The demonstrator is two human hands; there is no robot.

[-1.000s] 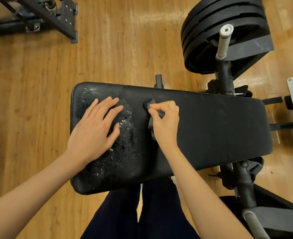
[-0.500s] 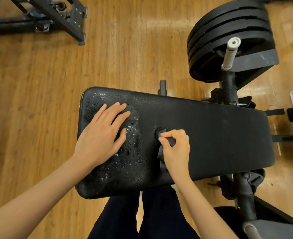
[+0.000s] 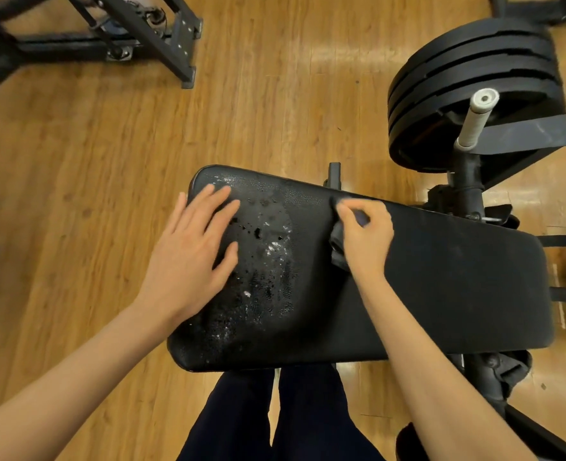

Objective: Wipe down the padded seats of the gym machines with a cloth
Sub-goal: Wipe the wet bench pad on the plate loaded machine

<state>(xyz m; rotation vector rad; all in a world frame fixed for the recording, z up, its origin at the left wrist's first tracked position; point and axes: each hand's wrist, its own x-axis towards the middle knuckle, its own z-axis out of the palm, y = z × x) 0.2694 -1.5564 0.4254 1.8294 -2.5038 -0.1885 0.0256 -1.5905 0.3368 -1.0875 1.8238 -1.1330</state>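
I see the pad (image 3: 441,281), black, running across the frame's mid-right, wet droplets over its left part. My left hand (image 3: 191,254) lies flat on the pad's left end, fingers straight and spread wide, palm down, w/ the thumb side just off the left edge. My right hand (image 3: 364,237) is near the pad's upper edge, center of frame, fingers curled and pinching a dark cloth (image 3: 336,241); cloth is bunched under the hand, touching the pad, mostly hidden, a bit blurred. Plates (image 3: 468,78), black, stacked in the upper right, w/ a white-taped handle (image 3: 476,123) sticking up in front of them. Another black frame (image 3: 141,34) sits upper left on the wood floor (image 3: 75,161). My dark trousers (image 3: 275,414) show at bottom center, below the pad.
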